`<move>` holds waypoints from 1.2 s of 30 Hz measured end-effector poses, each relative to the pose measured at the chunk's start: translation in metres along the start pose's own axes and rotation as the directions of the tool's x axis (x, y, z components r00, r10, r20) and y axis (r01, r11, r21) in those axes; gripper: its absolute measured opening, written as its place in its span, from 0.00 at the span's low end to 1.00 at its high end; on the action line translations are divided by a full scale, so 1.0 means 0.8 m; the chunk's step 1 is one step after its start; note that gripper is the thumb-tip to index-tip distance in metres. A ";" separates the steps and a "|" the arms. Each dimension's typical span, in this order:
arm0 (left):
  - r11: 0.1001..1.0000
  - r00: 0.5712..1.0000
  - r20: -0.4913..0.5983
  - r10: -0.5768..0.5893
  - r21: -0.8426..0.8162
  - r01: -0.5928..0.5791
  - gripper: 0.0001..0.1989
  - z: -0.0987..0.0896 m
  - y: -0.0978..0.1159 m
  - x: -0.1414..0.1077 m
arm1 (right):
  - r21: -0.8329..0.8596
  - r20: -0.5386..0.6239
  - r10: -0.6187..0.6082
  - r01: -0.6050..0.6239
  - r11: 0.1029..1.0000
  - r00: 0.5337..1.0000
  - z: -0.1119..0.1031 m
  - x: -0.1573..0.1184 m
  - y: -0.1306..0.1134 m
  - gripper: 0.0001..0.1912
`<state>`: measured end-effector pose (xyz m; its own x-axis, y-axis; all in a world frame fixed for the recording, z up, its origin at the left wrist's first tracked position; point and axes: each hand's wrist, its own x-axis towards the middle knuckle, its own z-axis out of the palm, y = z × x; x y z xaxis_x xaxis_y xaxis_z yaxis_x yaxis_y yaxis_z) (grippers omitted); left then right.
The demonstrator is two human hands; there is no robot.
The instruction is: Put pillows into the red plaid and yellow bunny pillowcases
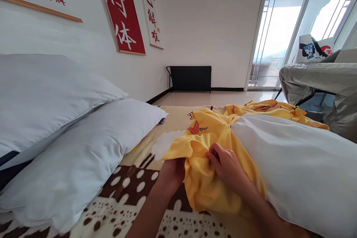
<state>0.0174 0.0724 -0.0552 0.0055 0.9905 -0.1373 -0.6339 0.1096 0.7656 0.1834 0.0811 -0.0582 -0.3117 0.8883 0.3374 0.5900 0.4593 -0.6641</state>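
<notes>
Yellow fabric with a printed red figure (200, 148) is bunched around the left end of a white pillow (301, 163), whose larger part lies bare on the right. My right hand (227, 163) pinches a fold of this fabric near its middle, thumb and fingers pressed together. Under the fabric's left corner is my left hand (173, 174); its fingers are hidden beneath the cloth. Beyond the pillow, more yellow fabric (267, 109) lies rumpled.
Two white pillows (92, 152) are stacked on the left of a brown and cream patterned blanket (119, 208). A black folded panel (191, 78) stands against the far wall. A table with a silvery cover (320, 76) is at the right.
</notes>
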 end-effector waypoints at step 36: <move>0.929 0.994 0.000 0.113 0.354 -0.106 0.17 0.008 -0.024 -0.017 | -0.127 0.347 -0.315 0.377 0.918 0.883 -0.021 -0.040 -0.025 0.12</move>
<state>0.0347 0.0574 -0.0638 -0.0666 0.9965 -0.0497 -0.3161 0.0262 0.9484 0.1941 0.0441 -0.0446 -0.7196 0.6373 0.2759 0.5181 0.7572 -0.3978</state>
